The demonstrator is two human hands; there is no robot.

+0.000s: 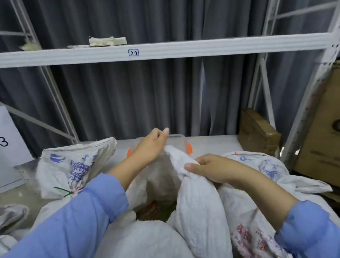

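A large white woven sack (200, 206) lies in front of me with its mouth pulled open; reddish and green contents show deep inside. My left hand (150, 146) grips the far edge of the sack's mouth, fingers curled and lifted. My right hand (207, 167) pinches a bunched fold of the same sack's rim, a little nearer and to the right. Both arms wear blue sleeves.
A tied white sack with blue print (74, 168) lies at left, another printed sack (267, 167) at right. A clear plastic box with orange clips (178, 138) stands behind my hands. Cardboard boxes (258, 133) sit at right. A white shelf beam labelled 2-2 (158, 50) crosses above.
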